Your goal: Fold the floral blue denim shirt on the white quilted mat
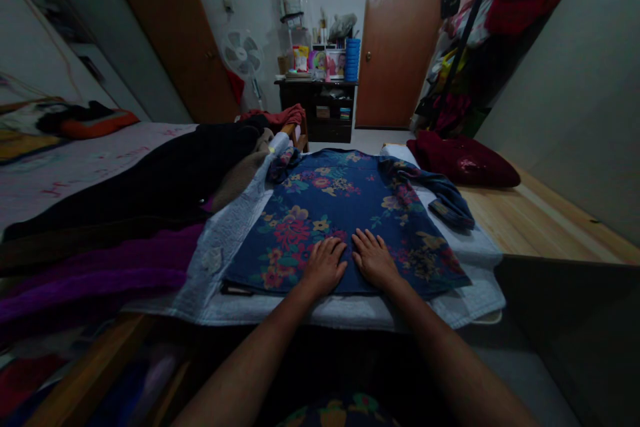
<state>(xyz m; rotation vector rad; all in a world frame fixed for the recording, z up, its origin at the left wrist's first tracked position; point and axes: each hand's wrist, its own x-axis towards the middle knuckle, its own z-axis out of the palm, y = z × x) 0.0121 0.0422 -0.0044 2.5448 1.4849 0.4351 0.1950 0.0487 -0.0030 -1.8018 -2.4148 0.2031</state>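
A blue long-sleeved shirt with a flower print [345, 203] lies spread out in front of me, its hem toward me. Both hands rest palm down near the hem, close together. My left hand [325, 263] lies flat on the cloth, left of the middle, with its fingers stretched out. Just right of the middle, my right hand [374, 257] is flat too, fingers slightly apart. Neither hand grips anything. Under the shirt is a light grey-blue cloth [220, 260]. One sleeve [453, 203] is bent out to the right; the other is bunched at the far left.
Dark and purple clothes [140, 253] lie piled on the bed at left. A folded maroon garment [465, 159] sits on the wooden board [545, 220] at right. Farther back stand a fan [243, 53] and a dark cabinet [330, 113] loaded with items.
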